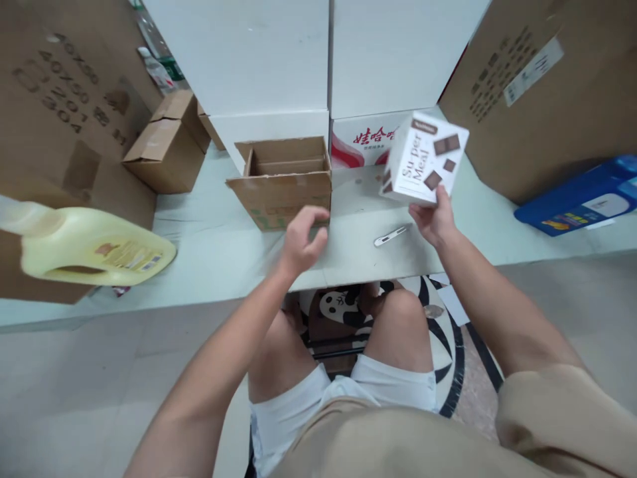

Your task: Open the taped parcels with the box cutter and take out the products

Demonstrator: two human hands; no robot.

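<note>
My right hand (438, 222) grips the lower edge of a white "Su-per Meal" carton (425, 162) with brown chocolate squares printed on it. The carton is tilted and held above the table. Beside the front right corner of an open cardboard box (291, 199) is my left hand (306, 242), thumb and fingers apart, with nothing seen in it. I cannot tell whether it touches the box. That box stands with its top flaps up; its bottom inside is hidden. A slim white-and-silver tool (391, 236), perhaps a small cutter, lies between my hands.
White boxes (279, 60) stand along the back of the table (348, 265). At left are a yellow jug (99, 245), a small closed cardboard box (166, 143) and a large carton (64, 86). To the right, a blue bottle (577, 199) lies before another large carton (557, 119).
</note>
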